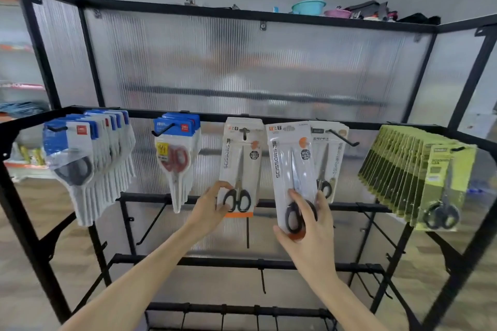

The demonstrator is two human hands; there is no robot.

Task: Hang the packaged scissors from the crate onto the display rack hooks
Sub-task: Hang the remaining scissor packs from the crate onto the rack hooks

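Hanging step, seen from the head camera. The right hand pinches the lower end of a white carded scissors pack with black handles and an orange dot, thumb on the front and fingers curled behind, holding it tilted in front of the black metal display rack. The pack's top hole lies near the rail, between two hooks, and is judged not yet threaded. The left hand grips the bottom edge of the matching white scissors packs already hung on the centre hook, apparently steadying them. To the right, a black wire hook projects forward carrying similar packs. Further groups hang along the rail: blue-headed packs with dark scissors, blue-headed packs with red scissors and yellow-green carded packs. The crate is out of view. The next move calls for levelling the held pack, aligning its hole with a hook tip and sliding it back.
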